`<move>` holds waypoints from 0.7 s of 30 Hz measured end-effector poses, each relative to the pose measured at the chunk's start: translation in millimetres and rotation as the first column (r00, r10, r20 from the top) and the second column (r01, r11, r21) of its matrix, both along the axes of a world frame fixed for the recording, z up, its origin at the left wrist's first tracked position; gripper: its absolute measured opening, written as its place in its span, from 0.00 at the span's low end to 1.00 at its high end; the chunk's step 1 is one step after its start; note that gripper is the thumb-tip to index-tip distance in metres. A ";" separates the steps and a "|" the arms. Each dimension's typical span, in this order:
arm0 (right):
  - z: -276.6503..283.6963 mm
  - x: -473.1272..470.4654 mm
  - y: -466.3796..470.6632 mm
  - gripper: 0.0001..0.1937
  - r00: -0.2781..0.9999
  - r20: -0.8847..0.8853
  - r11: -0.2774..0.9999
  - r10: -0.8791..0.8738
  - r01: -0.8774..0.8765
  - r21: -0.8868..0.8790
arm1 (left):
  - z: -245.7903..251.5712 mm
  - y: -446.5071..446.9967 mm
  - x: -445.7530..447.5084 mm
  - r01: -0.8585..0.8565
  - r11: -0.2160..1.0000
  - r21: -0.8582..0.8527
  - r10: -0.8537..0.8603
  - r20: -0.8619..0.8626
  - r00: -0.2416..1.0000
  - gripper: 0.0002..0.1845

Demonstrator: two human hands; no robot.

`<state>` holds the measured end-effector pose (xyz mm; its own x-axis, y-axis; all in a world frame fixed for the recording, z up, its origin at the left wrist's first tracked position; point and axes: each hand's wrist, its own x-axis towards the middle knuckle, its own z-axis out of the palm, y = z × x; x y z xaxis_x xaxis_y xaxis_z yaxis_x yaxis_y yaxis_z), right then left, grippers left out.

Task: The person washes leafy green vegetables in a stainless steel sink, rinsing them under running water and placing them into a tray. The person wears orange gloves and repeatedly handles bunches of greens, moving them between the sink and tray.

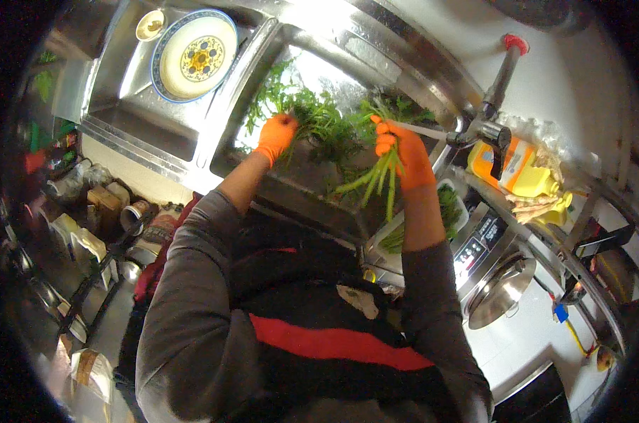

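In an orange glove, my right hand (399, 148) grips a bunch of leafy greens by its stems (380, 180). The cut ends point down towards me and the leaves point away. My left hand (278, 136), also gloved in orange, is curled at the left side of a heap of leafy greens (319, 116), closed on some of them; its fingertips are partly hidden. The heap lies in the right basin of a steel sink (293, 185), where water reflects light. From the faucet (481, 135) a pale streak, seemingly running water, reaches my right hand.
In the left basin (150, 124) sit a patterned plate (200, 58) and a small bowl (151, 25). Yellow bottles (531, 180) stand right of the faucet. A container of greens (449, 206) and a steel pan (502, 293) are to my right. Boxes and cups (108, 206) crowd the left.
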<state>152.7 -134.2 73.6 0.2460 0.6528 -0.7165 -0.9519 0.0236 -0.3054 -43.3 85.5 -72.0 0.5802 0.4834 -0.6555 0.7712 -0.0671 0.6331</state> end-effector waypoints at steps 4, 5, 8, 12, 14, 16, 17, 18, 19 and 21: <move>-20.3 11.4 -6.9 0.15 0.981 0.193 0.999 0.035 -0.030 -0.027 | -48.5 -32.0 -40.4 0.238 0.921 0.309 -0.213 -0.112 0.971 0.16; -18.6 6.0 -13.1 0.15 0.950 0.298 0.984 0.095 -0.044 -0.171 | -55.3 -39.0 -43.9 0.251 0.898 0.361 -0.232 -0.096 0.968 0.16; -19.6 -1.2 -14.8 0.13 0.990 0.083 0.989 -0.116 0.123 -0.082 | -63.4 -44.6 -38.6 0.368 0.872 0.323 -0.298 -0.247 0.922 0.17; -19.9 -14.0 -29.1 0.13 0.995 -0.017 0.984 -0.096 0.092 -0.153 | -38.9 -31.1 -36.8 0.482 0.774 0.410 -0.438 -0.202 0.876 0.15; -24.7 -16.1 -33.1 0.15 0.997 0.044 0.984 -0.057 0.064 -0.163 | -15.6 -15.1 -32.9 0.347 0.863 0.367 -0.366 -0.018 0.930 0.14; -24.8 -24.7 -39.8 0.17 0.994 0.112 0.994 0.011 0.001 -0.107 | 16.5 -9.5 -35.2 0.145 0.987 0.069 -0.155 0.170 0.973 0.13; -23.8 -27.5 -40.7 0.18 0.986 0.161 0.995 0.041 -0.026 -0.097 | 34.1 -6.7 -35.8 0.087 0.990 -0.107 -0.056 0.264 0.963 0.12; -21.2 -31.7 -40.6 0.17 0.988 0.151 0.993 0.041 -0.023 -0.119 | 52.8 -5.7 -39.3 0.044 0.958 -0.283 0.056 0.337 0.940 0.11; -16.9 -37.7 -39.2 0.17 0.989 0.141 0.984 0.042 -0.016 -0.177 | 70.4 -8.5 -42.4 0.031 0.894 -0.448 0.186 0.434 0.881 0.10; -9.0 -48.2 -27.0 0.16 0.983 0.159 0.959 0.097 -0.050 -0.279 | 95.1 -19.0 -38.8 -0.032 0.906 -0.423 0.190 0.336 0.922 0.06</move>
<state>104.6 -161.3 64.6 0.3376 0.4596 -0.8215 -0.8819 -0.1508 -0.4467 -82.1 66.5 23.1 0.7718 0.2993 -0.5610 0.4699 0.3260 0.8203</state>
